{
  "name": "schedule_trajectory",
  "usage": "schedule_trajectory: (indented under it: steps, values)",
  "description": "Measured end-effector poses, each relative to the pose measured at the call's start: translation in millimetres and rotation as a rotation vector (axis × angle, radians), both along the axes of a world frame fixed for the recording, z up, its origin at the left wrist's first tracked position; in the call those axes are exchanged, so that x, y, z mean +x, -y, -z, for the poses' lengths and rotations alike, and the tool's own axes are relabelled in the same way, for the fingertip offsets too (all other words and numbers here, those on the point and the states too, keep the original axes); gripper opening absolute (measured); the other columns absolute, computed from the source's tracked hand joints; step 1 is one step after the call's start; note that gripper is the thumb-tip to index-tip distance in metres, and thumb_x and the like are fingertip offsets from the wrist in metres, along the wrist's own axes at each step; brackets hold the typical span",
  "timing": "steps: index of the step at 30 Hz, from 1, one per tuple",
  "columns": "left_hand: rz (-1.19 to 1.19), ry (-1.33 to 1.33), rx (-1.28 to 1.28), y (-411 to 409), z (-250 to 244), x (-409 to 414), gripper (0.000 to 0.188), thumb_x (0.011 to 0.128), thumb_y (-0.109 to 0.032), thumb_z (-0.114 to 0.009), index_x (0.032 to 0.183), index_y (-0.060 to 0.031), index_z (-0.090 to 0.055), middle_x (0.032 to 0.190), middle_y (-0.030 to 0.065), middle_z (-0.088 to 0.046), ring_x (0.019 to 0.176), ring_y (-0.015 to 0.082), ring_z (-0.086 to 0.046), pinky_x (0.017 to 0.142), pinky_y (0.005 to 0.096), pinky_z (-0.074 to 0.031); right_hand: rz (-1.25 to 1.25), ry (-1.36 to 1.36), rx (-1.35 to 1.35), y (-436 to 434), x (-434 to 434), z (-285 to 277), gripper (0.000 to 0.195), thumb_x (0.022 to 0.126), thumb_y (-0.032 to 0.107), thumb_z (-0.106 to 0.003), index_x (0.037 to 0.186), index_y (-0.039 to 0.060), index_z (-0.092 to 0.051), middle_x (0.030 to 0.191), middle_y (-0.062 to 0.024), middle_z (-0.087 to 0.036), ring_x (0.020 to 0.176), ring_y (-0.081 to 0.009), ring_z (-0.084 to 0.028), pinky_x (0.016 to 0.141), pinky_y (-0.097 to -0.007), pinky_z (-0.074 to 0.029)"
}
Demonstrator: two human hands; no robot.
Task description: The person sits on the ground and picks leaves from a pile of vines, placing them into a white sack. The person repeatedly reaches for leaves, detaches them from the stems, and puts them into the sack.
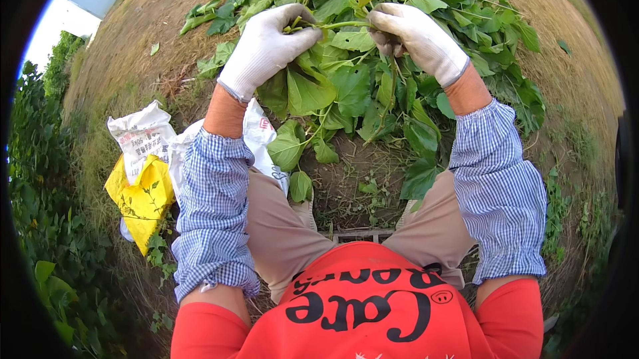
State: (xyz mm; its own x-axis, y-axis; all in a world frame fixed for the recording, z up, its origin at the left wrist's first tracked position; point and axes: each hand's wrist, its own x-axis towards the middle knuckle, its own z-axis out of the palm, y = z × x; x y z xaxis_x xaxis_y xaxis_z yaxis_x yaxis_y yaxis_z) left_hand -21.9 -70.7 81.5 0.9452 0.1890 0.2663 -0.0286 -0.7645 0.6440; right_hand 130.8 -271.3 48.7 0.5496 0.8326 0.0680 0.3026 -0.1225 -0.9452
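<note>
Both my hands wear white knit gloves and are raised over a heap of cut leafy branches (349, 84). My left hand (279, 42) is closed around several green stems, whose cut ends poke out between thumb and fingers; broad leaves hang below it. A green stem (344, 24) stretches from there across to my right hand (412, 34), which pinches it between thumb and fingers. Beneath the right hand a thin brownish twig (391, 94) hangs down towards the soil. The right fingertips are partly hidden behind the glove.
White woven sacks bearing print (142, 134) and a yellow bag (145, 194) lie on the ground at left. Dry grass (559, 49) surrounds the heap. Dense green plants (45, 199) line the left edge. A slatted low seat or crate (359, 235) shows between my legs.
</note>
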Motion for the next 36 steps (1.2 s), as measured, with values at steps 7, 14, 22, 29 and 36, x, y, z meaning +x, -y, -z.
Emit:
schedule_trajectory:
  steps: [7,14,22,29,36]
  values:
    - [-0.156,0.288,0.676,14,16,13,0.015,0.078,-0.017,-0.059,0.089,-0.0064,-0.062,0.086,0.0114,-0.061,0.076,0.0323,-0.063,0.066,0.0373,-0.051,-0.001,0.188,-0.105,0,-20,-14,0.036,0.091,0.036,-0.053,0.088,0.0011,-0.061,0.071,-0.0039,-0.058,0.061,-0.0130,-0.059,0.056,-0.0281,-0.047]
    - [-0.193,0.262,0.705,2,18,6,0.010,0.081,-0.014,-0.057,0.087,-0.0060,-0.058,0.085,0.0123,-0.061,0.071,0.0341,-0.061,0.063,0.0409,-0.049,-0.082,0.614,-0.161,-23,-29,-6,0.054,0.088,0.052,-0.052,0.096,0.0004,-0.066,0.080,-0.0181,-0.065,0.077,-0.0327,-0.063,0.071,-0.0401,-0.050]
    - [-0.027,0.136,0.328,14,25,12,0.011,0.083,-0.005,-0.048,0.089,0.0021,-0.053,0.075,0.0100,-0.051,0.068,0.0181,-0.051,0.068,0.0299,-0.044,0.005,0.889,-0.335,10,-17,-7,0.038,0.091,0.049,-0.049,0.107,0.0195,-0.069,0.097,-0.0052,-0.069,0.090,-0.0283,-0.066,0.074,-0.0426,-0.052]
    - [0.007,0.064,-0.851,-19,24,-10,0.036,0.091,-0.009,-0.044,0.122,0.0071,-0.054,0.114,0.0066,-0.056,0.101,0.0142,-0.055,0.091,0.0268,-0.044,0.180,1.040,-0.395,31,13,-7,0.034,0.094,0.043,-0.046,0.094,0.0159,-0.067,0.080,-0.0065,-0.069,0.078,-0.0278,-0.067,0.064,-0.0444,-0.052]
    - [-0.290,0.192,-0.669,-91,24,-14,0.041,0.097,-0.017,-0.045,0.130,0.0052,-0.051,0.126,0.0111,-0.058,0.109,0.0187,-0.059,0.094,0.0298,-0.047,0.807,1.198,-0.424,157,41,-14,0.031,0.092,0.035,-0.051,0.089,0.0083,-0.067,0.079,-0.0120,-0.068,0.074,-0.0289,-0.066,0.066,-0.0412,-0.051]
